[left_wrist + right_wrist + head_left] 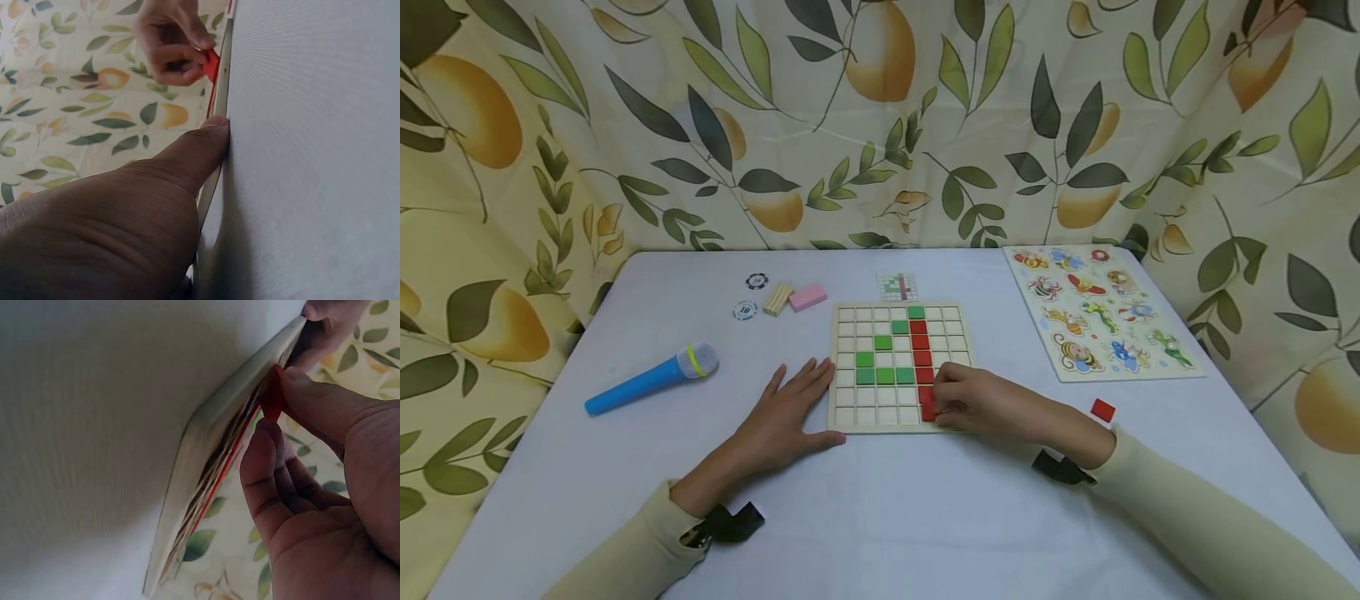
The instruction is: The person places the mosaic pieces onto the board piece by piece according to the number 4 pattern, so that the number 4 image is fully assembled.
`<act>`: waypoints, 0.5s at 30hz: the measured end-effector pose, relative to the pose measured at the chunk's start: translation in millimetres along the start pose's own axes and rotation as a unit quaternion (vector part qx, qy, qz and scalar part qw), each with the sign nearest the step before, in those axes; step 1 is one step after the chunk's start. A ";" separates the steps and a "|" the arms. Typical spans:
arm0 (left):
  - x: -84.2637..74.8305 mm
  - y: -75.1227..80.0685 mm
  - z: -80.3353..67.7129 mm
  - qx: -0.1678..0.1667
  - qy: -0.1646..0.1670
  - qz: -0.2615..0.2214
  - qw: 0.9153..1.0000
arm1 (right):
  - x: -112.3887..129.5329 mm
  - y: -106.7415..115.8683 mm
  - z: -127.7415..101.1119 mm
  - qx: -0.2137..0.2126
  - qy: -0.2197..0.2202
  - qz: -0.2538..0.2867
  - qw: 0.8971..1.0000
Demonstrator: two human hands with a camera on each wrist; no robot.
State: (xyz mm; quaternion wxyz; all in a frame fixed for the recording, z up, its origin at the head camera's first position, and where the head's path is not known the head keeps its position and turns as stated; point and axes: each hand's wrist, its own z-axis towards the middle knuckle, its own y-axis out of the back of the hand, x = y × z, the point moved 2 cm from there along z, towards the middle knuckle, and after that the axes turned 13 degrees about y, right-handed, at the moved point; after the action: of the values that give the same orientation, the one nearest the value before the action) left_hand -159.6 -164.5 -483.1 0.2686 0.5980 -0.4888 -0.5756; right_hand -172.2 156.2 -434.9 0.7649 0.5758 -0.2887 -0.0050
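Observation:
A wooden grid board (pixel 842 421) lies on the table, with several green tiles (pixel 883 342) and a column of red tiles (pixel 921 342) set in its squares. My right hand (pixel 981 402) is over the board's lower right part. Between thumb and fingertips it pinches a red tile (pixel 272 394), held tilted at the low end of the red column. My left hand (pixel 782 417) rests along the board's left edge, fingers extended. Its thumb (pixel 209 134) touches the front edge near the corner. One loose red tile (pixel 1102 409) lies on the table beside my right wrist.
Behind the board lies a small pattern card (pixel 898 287). A blue toy microphone (pixel 651 382), two chips (pixel 745 311), a bundle of wooden sticks (pixel 777 299) and a pink block (pixel 808 297) are at left. An insect picture board (pixel 1105 317) lies at the back right.

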 end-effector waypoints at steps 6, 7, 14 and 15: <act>-1.6 0.7 -1.0 -0.001 0.000 0.004 1.000 | 0.1 -6.1 5.1 0.001 0.015 -0.031 0.999; -1.9 0.9 -0.9 -0.002 -0.001 0.004 1.000 | 0.8 -5.8 5.3 -0.001 0.014 -0.032 0.999; -2.7 -0.9 -0.2 -0.004 0.001 0.007 1.000 | 3.8 -7.1 4.0 -0.002 0.011 -0.034 0.999; -2.8 -1.5 -0.2 -0.004 0.000 0.008 1.000 | 4.3 -7.4 3.7 -0.001 0.009 -0.032 0.999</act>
State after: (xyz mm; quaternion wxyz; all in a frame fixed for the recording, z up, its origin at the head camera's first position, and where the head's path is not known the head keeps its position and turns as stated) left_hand -158.6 -161.5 -483.2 0.2762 0.5930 -0.4910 -0.5753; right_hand -167.8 149.0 -438.9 0.7672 0.5845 -0.2630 -0.0246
